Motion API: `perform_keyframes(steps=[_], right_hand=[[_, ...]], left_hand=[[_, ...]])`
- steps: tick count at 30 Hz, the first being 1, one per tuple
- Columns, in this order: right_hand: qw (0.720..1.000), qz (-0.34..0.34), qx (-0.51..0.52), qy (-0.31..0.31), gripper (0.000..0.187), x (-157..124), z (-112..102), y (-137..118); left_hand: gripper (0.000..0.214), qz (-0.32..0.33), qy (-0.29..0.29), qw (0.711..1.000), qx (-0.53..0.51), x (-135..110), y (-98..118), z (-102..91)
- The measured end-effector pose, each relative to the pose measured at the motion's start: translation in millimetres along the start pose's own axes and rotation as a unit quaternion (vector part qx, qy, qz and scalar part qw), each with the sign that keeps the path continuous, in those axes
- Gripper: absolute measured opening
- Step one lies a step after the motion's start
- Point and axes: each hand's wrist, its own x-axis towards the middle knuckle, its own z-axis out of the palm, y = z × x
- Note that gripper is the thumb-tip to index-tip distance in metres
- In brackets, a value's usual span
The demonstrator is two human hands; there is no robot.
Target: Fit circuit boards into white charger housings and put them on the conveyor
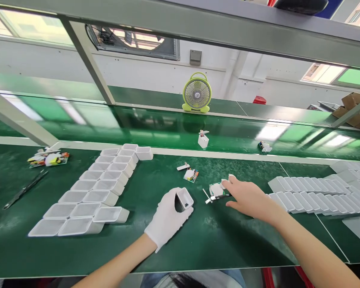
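My left hand (170,218), in a white glove, is closed around a small white plastic case (185,198) whose open top faces up towards me. A small dark spot shows inside the case. My right hand (247,196) has white covers on some fingertips. Its fingers are spread, and they reach to the right edge of a circuit board (216,189) lying on the table; I cannot tell whether they touch it. Beside that board lies a thin black and white piece (217,197). Farther back sits another circuit board (191,175) with a white part and colourful components.
Rows of open white cases (97,185) stand at left, and tilted rows of cases (315,200) at right. Tweezers (25,190) and a pile of boards (49,158) lie far left. A conveyor belt (162,136) carries a case (203,140). Behind it stands a green fan (197,94).
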Motion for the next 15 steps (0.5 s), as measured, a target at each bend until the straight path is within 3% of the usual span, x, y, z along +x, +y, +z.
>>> perform_keyframes(steps=[5, 10, 13, 14, 15], right_hand=[[0.999, -0.012, 0.039, -0.031, 0.071, 32, -4, -9], [0.998, -0.03, 0.059, -0.019, 0.059, 39, 0, -17], [0.988, -0.03, 0.139, 0.05, 0.046, 14, -4, 0], [0.968, -0.033, 0.226, 0.105, 0.04, 4, -5, 6], [0.928, -0.038, 0.331, 0.166, 0.036, -6, -4, 11]], left_hand=[[0.046, 0.049, 0.024, 0.992, -0.113, 15, 16, 3.8], [0.053, 0.124, 0.009, 0.971, -0.205, 30, 33, 12.9], [0.053, 0.18, 0.035, 0.953, -0.239, 32, 30, 14.5], [0.054, 0.2, 0.044, 0.949, -0.24, 31, 27, 14.0], [0.056, 0.218, 0.046, 0.947, -0.232, 30, 23, 13.1]])
